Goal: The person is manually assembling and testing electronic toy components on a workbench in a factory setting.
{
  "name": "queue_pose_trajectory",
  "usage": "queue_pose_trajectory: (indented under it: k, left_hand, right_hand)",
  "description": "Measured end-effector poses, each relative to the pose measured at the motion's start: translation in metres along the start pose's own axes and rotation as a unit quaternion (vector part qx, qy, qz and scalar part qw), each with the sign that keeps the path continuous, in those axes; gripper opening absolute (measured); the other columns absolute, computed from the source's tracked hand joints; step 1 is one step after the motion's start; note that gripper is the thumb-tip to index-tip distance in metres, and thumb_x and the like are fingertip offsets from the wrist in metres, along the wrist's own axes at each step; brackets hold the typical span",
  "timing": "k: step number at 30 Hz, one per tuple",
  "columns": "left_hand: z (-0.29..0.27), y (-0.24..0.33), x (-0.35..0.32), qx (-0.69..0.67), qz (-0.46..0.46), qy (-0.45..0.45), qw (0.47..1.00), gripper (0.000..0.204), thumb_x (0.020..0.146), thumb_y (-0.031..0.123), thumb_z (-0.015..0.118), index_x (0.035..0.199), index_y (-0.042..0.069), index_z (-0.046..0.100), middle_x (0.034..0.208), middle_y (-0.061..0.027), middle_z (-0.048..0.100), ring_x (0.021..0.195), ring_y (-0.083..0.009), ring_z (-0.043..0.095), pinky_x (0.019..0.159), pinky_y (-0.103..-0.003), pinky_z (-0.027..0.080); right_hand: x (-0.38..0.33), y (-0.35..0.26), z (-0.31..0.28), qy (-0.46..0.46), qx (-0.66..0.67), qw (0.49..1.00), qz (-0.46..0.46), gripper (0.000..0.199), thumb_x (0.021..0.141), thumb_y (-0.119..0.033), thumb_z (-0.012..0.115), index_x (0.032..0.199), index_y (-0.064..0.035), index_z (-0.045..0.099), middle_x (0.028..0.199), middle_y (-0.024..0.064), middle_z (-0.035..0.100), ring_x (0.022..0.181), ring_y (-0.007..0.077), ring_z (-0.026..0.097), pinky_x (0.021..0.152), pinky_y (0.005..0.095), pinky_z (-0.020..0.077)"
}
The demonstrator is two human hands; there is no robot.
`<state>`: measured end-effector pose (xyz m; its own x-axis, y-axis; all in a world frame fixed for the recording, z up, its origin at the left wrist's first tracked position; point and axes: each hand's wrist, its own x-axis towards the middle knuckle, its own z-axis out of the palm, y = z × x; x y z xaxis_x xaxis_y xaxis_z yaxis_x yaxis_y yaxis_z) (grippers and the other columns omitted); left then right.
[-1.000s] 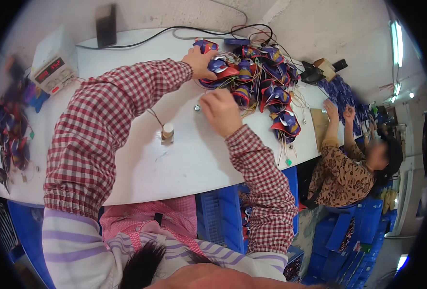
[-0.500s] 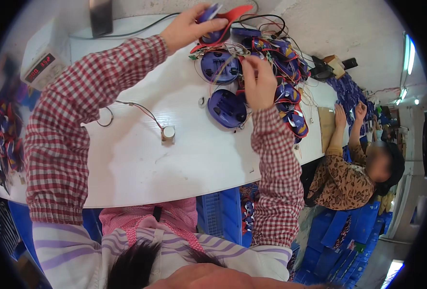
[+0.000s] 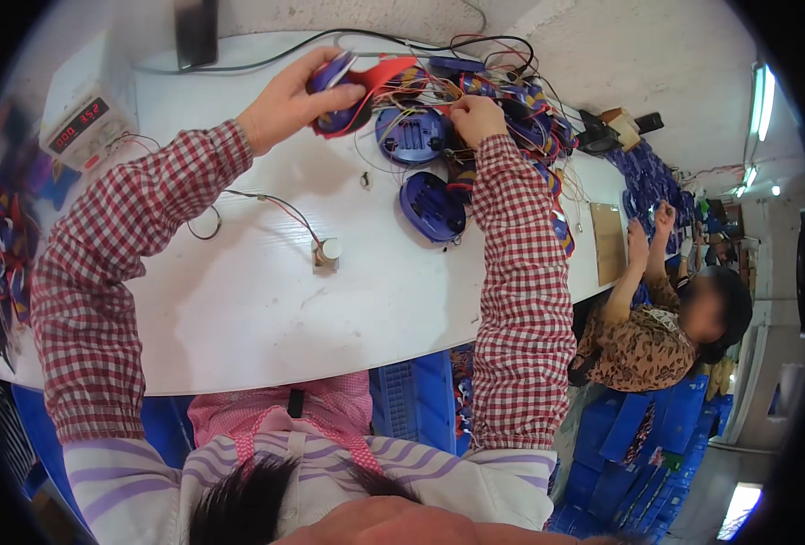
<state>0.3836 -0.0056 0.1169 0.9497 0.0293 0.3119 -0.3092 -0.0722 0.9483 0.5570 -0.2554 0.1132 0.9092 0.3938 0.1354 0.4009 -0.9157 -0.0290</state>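
In my left hand (image 3: 284,104) I grip a rounded purple toy-like part (image 3: 330,80) with a red flap pointing right, raised above the far part of the white table (image 3: 266,318). My right hand (image 3: 478,121) is closed in a pinch at the thin wires (image 3: 432,89) beside the pile; its fingertips are partly hidden. Left of that wrist lie two purple plastic shells, a rounded one (image 3: 412,136) and a nearer one (image 3: 432,207). Tangled wires and more purple, red and yellow parts (image 3: 531,123) heap up behind and to the right.
A small round white-topped component (image 3: 327,252) with wires sits mid-table. At the left stands a white box with a red digital display (image 3: 84,118). A black cable (image 3: 307,41) crosses the back. Another person (image 3: 652,341) works at the right, near a cardboard piece (image 3: 608,243). Blue crates (image 3: 412,400) stand below.
My left hand has moved left and slightly nearer with the purple part, away from the pile. My right hand has shifted slightly farther back. A small piece now shows on the table between them.
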Motion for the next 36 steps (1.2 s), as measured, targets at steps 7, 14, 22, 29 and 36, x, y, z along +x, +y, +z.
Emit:
queue_pose_trajectory:
  k: [7,14,22,29,36]
  left_hand:
    - [-0.009,-0.056,0.000,0.122,-0.037,-0.070,0.989,0.059,0.078,0.038,0.069,0.123,0.006,0.047,0.103,-0.0134,0.053,0.089,-0.0220,0.055,0.078,-0.027,0.047]
    - [-0.010,-0.073,0.005,0.268,-0.096,-0.101,0.953,0.069,0.073,0.043,0.072,0.125,0.006,0.046,0.104,-0.0152,0.046,0.092,-0.0255,0.051,0.083,-0.031,0.045]
    - [0.040,-0.002,0.042,0.442,0.026,-0.055,0.895,0.071,0.072,0.044,0.073,0.124,0.005,0.046,0.101,-0.0151,0.047,0.094,-0.0282,0.050,0.081,-0.035,0.045]
    - [0.112,0.044,0.087,0.521,0.360,-0.050,0.772,0.056,0.069,0.017,0.067,0.121,0.010,0.047,0.114,-0.0101,0.052,0.104,-0.0255,0.049,0.090,-0.036,0.038]
    - [0.186,-0.051,0.185,0.576,0.297,-0.115,0.753,0.060,0.067,0.009,0.063,0.124,0.019,0.046,0.120,-0.0009,0.052,0.111,-0.0223,0.048,0.093,-0.042,0.034]
  right_hand:
    - [0.002,0.041,0.007,0.080,0.284,0.948,0.117,0.021,0.081,-0.020,0.058,0.092,-0.0031,0.064,0.072,0.0056,0.064,0.060,0.0129,0.061,0.052,0.0241,0.0469]
    - [0.002,0.085,-0.014,0.108,0.254,0.939,0.207,0.023,0.082,-0.021,0.058,0.092,-0.0020,0.066,0.073,0.0049,0.065,0.059,0.0122,0.060,0.050,0.0237,0.0462]
    - [0.034,0.126,-0.082,0.086,0.160,0.971,0.154,0.037,0.081,-0.034,0.056,0.096,-0.0022,0.068,0.084,0.0081,0.068,0.069,0.0215,0.062,0.063,0.0292,0.0499]
    - [0.055,0.144,-0.031,-0.032,-0.121,0.989,0.073,0.039,0.080,-0.036,0.055,0.096,-0.0023,0.067,0.092,0.0142,0.067,0.086,0.0320,0.062,0.076,0.0376,0.0492]
    - [0.048,0.128,-0.037,-0.171,0.014,0.985,0.029,0.039,0.075,-0.034,0.060,0.096,-0.0023,0.068,0.092,0.0189,0.066,0.083,0.0340,0.061,0.076,0.0371,0.0490]
